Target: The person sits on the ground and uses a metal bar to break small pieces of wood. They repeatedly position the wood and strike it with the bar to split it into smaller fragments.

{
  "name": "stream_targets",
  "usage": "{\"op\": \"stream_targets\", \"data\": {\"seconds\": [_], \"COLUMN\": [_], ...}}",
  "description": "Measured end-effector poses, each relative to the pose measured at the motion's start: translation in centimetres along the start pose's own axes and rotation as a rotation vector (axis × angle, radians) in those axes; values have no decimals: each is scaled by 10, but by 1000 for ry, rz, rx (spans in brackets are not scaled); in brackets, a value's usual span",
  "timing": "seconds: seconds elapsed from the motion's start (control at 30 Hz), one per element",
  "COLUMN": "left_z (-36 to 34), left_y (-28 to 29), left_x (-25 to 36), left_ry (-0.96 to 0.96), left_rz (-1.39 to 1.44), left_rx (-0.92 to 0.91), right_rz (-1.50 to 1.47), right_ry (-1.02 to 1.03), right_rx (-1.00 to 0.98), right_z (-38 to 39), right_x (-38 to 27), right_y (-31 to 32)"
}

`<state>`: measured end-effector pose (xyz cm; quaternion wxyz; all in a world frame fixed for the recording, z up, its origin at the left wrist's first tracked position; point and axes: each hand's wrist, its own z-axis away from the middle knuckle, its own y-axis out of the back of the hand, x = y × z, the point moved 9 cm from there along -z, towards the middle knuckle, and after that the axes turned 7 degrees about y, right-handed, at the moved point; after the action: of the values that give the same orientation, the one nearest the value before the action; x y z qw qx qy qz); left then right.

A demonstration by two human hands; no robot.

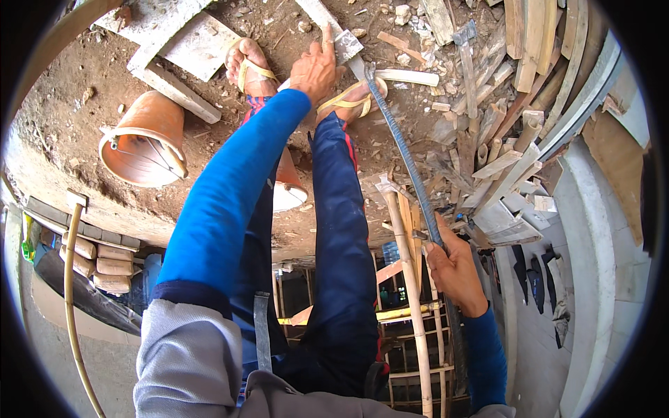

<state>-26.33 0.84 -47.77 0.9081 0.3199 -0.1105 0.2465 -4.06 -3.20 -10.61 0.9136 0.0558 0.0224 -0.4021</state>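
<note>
Fingers of the right hand [454,268] are clenched round a long ribbed steel bar [408,167], gripping it low down, and the bar runs up and away to a hooked tip [370,72] that sits right by the sandalled right foot [347,101]. Up ahead, the left hand [315,68] is pressing down on a pale flat board [334,38] lying on the dirt, index finger stretched out along it, the rest curled over the edge; it looks like a hold-down rather than a full grasp.

Now look at where this person stands: on the lip of an earthy concrete slab [83,146], both feet in loose yellow-strapped sandals, the left foot [249,66] just beside that pressing hand, and open air below with bamboo poles [408,279] and scaffolding showing through the gap.

That's the worry, to my eye. If the hooked tip slips off whatever it bites, the bar could jump toward the toes or the left hand's knuckles, both close to it. A sudden release could also throw the body's weight back toward the drop. Splintered wood scraps [488,118] are heaped to the right, and an orange bucket [143,143] lies tipped on the left, so footing is cluttered either way.
</note>
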Motion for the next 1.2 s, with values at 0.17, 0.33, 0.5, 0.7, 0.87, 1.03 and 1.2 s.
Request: {"op": "stream_targets", "data": {"seconds": [0.17, 0.33, 0.5, 0.7, 0.87, 1.03, 1.2], "left_z": [10, -6, -7, -16, -25, -23, -38], "left_y": [4, -12, -17, -16, -23, -25, -26], "left_x": [-34, -40, -39, -45, -42, -40, -51], "left_ry": [-101, 28, 98, 26, 12, 53, -7], "left_rz": [245, 264, 242, 204, 198, 173, 152], "left_rx": [267, -56, -107, -180, -208, -273, -291], "right_rz": [206, 287, 361, 290, 401, 292, 351], "right_ry": [60, 137, 27, 207, 143, 126, 133], "right_rx": [86, 132, 54, 134, 62, 58, 14], "right_z": [30, 47, 11, 27, -4, -12, 4], "right_x": [-5, -27, -16, -25, -36, -35, -57], "right_y": [7, 17, 19, 24, 18, 19, 29]}}
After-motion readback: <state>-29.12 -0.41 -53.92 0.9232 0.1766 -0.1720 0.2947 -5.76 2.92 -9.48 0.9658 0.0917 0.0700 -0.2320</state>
